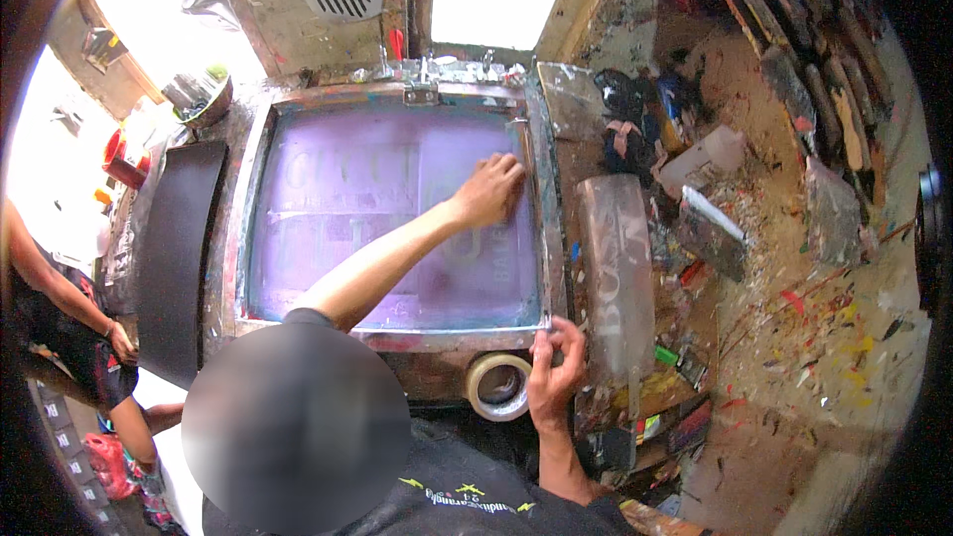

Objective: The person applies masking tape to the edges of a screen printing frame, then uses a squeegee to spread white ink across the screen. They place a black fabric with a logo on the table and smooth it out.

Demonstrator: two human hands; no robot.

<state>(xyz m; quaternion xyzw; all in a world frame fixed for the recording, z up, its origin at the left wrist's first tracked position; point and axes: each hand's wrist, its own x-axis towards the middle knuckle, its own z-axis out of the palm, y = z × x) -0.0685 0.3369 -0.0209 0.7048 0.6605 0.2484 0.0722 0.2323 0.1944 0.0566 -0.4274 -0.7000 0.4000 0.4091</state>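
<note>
The left hand (486,191) reaches over the framed purple screen (342,174), fingers bent near its right side (whether they pinch anything, I cannot tell). The right hand (558,369), fingers curled, is at the screen's near right corner, its grip equally unclear; a tape roll (475,385) sits just beside it.

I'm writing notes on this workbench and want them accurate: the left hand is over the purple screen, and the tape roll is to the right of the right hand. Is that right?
Not quite: the tape roll is to the left of the right hand, as the head view shows. The left hand is over the purple screen.
</note>
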